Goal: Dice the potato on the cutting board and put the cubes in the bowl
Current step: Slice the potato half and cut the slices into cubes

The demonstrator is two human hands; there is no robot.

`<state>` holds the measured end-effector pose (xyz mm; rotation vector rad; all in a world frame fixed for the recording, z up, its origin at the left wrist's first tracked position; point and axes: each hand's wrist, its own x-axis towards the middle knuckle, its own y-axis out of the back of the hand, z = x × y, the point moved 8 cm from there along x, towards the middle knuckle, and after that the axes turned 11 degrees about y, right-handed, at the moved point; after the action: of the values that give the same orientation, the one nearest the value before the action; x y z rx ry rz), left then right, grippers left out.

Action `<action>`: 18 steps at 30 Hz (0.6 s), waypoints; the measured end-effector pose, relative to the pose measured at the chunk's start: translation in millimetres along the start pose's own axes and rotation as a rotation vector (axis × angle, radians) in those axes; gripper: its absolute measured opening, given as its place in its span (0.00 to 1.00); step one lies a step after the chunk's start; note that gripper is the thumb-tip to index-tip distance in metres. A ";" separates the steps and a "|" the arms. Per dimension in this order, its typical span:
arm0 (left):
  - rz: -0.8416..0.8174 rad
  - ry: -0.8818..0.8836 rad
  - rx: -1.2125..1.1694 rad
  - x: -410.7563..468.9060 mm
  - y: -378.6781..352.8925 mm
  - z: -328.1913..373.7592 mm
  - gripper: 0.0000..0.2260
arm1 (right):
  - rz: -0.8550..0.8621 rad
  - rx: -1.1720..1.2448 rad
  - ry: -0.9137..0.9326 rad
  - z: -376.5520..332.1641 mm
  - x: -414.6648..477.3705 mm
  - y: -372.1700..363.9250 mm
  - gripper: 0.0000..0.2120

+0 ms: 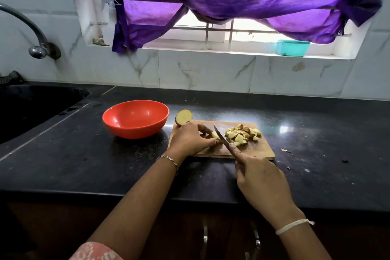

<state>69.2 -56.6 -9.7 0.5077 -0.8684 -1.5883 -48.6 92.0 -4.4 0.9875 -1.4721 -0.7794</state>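
Right hand (260,177): grips knife (221,137), forefinger along its spine, blade tilted onto the potato piece.
Left hand (191,138): pinches potato piece (215,134) down on cutting board (253,150).
Cubes (242,134): piled on the board's right part.
Potato half (184,117): at the board's far-left corner.
Bowl (136,119): red, left of board, on the counter (84,154).

wooden cutting board (253,150), glossy plastic bowl (135,126)

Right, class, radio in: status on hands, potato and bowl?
Left hand pinning potato piece; right hand gripping knife. Cubes piled on cutting board, bowl empty. Nothing obstructing.
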 end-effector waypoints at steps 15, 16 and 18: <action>-0.066 0.012 0.054 8.7 -4.6 -1.8 0.17 | -0.013 -0.133 0.009 -20.8 7.1 -8.0 0.28; -0.070 0.010 0.056 9.3 -4.5 -1.6 0.17 | -0.011 -0.135 0.014 -20.6 8.1 -6.9 0.28; -0.079 0.011 0.057 9.3 -4.2 -1.6 0.17 | -0.006 -0.136 0.022 -20.3 9.3 -5.4 0.28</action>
<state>65.7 -65.9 -12.5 0.5971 -0.8971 -1.6348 -27.7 82.5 -2.4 0.8956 -1.3791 -0.8583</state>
